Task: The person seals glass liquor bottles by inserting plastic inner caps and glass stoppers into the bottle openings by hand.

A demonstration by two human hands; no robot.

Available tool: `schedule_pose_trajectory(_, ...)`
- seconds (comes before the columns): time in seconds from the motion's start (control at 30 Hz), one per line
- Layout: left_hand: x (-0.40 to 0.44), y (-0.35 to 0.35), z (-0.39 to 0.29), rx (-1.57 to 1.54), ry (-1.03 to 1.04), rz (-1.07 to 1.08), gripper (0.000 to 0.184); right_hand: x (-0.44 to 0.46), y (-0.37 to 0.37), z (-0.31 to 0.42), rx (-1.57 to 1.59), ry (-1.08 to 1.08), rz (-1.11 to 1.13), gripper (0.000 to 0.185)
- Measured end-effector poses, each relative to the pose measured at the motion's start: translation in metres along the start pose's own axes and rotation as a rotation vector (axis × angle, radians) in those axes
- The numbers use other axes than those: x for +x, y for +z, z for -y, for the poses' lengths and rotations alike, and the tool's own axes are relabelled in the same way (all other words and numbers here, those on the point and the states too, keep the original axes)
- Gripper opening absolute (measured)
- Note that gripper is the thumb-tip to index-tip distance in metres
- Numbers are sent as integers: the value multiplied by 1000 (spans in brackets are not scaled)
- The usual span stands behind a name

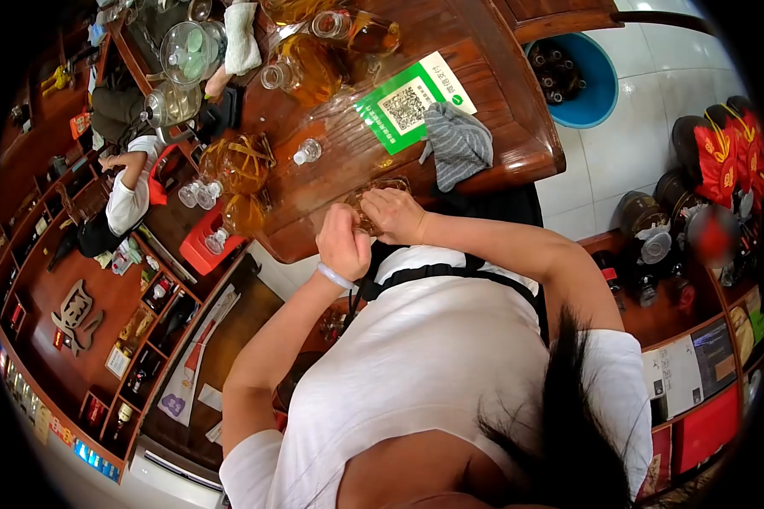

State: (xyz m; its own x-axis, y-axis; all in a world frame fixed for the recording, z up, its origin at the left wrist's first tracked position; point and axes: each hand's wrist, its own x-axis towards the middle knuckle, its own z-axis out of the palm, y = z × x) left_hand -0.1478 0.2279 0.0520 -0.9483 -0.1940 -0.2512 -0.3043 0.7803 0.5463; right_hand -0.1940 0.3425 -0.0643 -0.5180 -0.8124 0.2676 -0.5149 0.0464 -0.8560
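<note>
At the front edge of the dark wooden table, my left hand, with a pale bangle at its wrist, is curled beside a clear glass object. My right hand lies bent over that glass object, fingers wrapped on it; most of it is hidden under my hands. Just beyond stands a small clear stopper. A grey striped cloth lies to the right, partly on a green QR code card. Bottles of amber liquid are at the left.
More amber bottles and a glass jar stand farther back. A blue basin holding dark bottles is on the floor at the right. A red container sits at the left. Another person is at the far left, near shelves.
</note>
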Motion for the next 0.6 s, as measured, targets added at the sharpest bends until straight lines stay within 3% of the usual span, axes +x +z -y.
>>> schedule_pose_trajectory(0.1,-9,5,2,-130,-207,-64,12,2,-3,1,8,-6,-3,37)
schedule_pose_trajectory(0.23,-17,21,7,-300,-299,-295,9,0,-5,2,5,-4,8,41)
schedule_pose_trajectory(0.37,-18,22,0,-355,-451,-351,12,0,-4,0,2,1,-12,42)
schedule_pose_trajectory(0.6,-11,13,4,-166,-358,-164,8,-2,2,-1,-3,6,-6,40)
